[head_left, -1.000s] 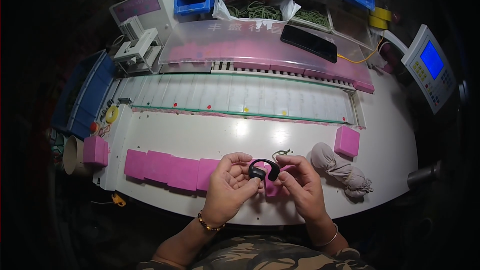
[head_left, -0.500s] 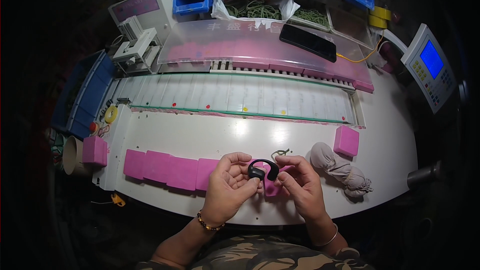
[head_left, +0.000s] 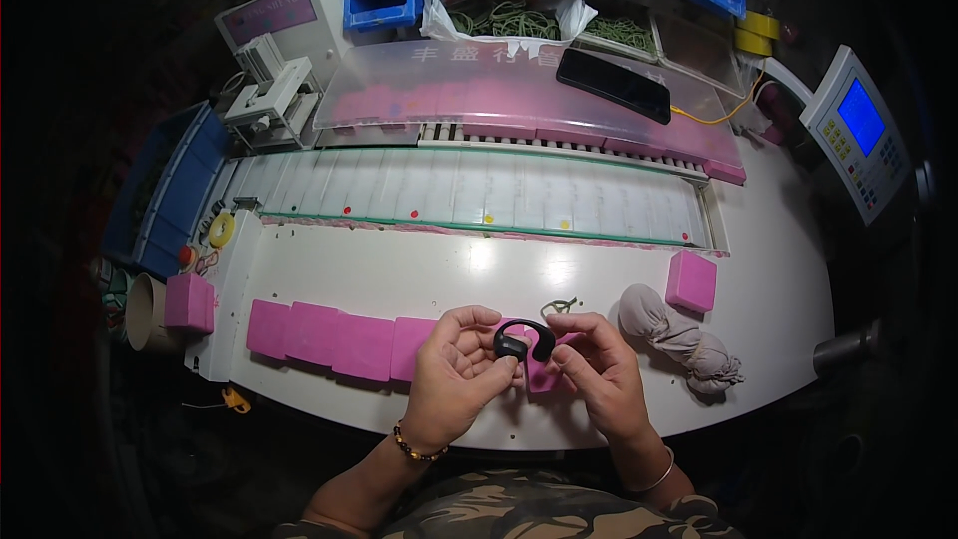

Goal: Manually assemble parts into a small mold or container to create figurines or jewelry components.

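Observation:
A black ear-hook earphone is held up over the near part of the white worktable. My left hand pinches its rounded body between thumb and fingers. At the tip of the curved hook, my right hand is closed, thumb and curled fingers against that end. Below the earphone lies a pink block, partly hidden by my hands. More pink blocks run in a row to the left of my left hand. A thin green cord loop lies just beyond the right fingers.
Right of my hands lie a knotted grey cloth bundle and a pink block. A long tray of white compartments crosses the table. Behind it are a clear cover and a black phone. A control panel stands right.

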Demonstrator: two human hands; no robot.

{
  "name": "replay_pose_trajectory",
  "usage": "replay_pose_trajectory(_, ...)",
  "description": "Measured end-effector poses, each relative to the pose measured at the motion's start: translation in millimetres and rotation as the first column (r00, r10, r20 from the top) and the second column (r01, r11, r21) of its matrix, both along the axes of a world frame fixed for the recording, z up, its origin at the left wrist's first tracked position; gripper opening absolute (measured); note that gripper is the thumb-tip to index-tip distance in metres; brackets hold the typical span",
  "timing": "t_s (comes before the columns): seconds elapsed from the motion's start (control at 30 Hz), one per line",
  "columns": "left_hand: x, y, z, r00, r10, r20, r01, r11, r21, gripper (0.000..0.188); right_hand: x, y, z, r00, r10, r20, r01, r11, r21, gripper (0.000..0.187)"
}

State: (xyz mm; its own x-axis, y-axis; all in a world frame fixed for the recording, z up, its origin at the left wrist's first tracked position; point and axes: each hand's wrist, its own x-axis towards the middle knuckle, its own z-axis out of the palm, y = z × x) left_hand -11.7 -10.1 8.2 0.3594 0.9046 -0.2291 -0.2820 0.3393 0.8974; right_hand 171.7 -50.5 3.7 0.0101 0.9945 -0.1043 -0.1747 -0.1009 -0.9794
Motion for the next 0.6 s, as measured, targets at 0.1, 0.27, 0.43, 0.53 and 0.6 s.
replay_pose_trajectory(0.1, -0.3, -0.1, -0.6, 1.000, 0.003, 0.008, -0.003, 1.000, -0.005, 0.044, 0.2, -0.2, -0.3, 1.000, 0.009, 0.014, -0.009, 1.000, -0.003, 0.032)
replay_pose_trajectory(0.27, -0.4, 0.6, 0.2, 1.000, -0.001, 0.012, 0.001, 1.000, -0.007, 0.043, -0.6, 0.4, -0.3, 1.000, 0.001, 0.010, -0.001, 1.000, -0.005, 0.032)
replay_pose_trajectory(0.43, -0.7, -0.1, -0.4, 1.000, 0.003, 0.011, -0.003, 1.000, -0.008, 0.043, -0.6, 0.2, -1.0, 1.000, 0.008, 0.024, -0.008, 1.000, -0.005, 0.032)
replay_pose_trajectory(0.53, -0.9, -0.7, -0.1, 1.000, 0.005, 0.012, -0.005, 1.000, -0.001, 0.042, -0.7, -0.5, -1.0, 1.000, 0.012, 0.027, -0.012, 1.000, 0.000, 0.032)
replay_pose_trajectory(0.6, -0.9, -1.1, 0.3, 1.000, 0.006, 0.012, -0.006, 1.000, 0.001, 0.042, -0.8, -1.2, -1.3, 1.000, 0.015, 0.024, -0.015, 1.000, 0.001, 0.032)
